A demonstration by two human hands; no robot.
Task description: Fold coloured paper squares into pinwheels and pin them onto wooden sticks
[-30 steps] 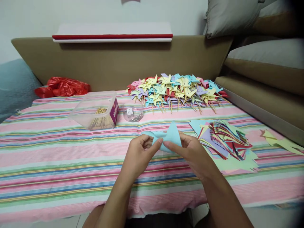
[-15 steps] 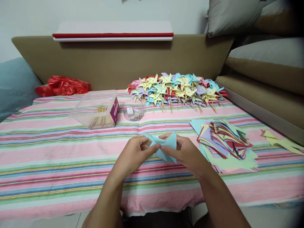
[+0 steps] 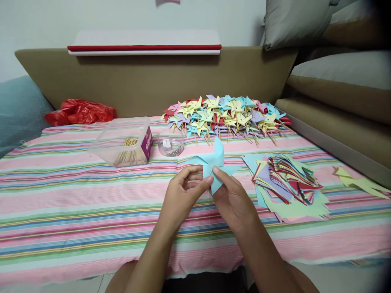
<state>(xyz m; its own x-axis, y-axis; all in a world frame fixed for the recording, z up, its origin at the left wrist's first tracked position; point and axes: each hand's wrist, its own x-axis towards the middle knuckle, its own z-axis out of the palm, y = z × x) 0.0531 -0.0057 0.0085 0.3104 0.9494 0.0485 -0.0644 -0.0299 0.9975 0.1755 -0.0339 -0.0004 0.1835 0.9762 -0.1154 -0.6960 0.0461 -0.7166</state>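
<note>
A light blue paper pinwheel (image 3: 210, 162) is held between both hands above the striped cloth, its folded blades spread outward and one pointing up. My left hand (image 3: 187, 189) pinches its lower left part, with the thumb near the centre. From the right, my right hand (image 3: 233, 195) grips it with the thumb on the front near the middle and the fingers behind. Those fingers are partly hidden by the paper and the palm. No stick shows on this pinwheel.
Finished pinwheels on sticks (image 3: 229, 116) lie heaped at the back. A clear box of sticks (image 3: 130, 156) stands left of a small tub of metal pieces (image 3: 171, 146). Stacked coloured paper (image 3: 287, 183) and yellow scraps (image 3: 357, 182) lie right. A red plastic bag (image 3: 82, 112) rests back left.
The pinwheel has been turned and raised, so its blades now show spread out. My right hand has rotated palm-up beneath it, and my left hand has shifted slightly right.
</note>
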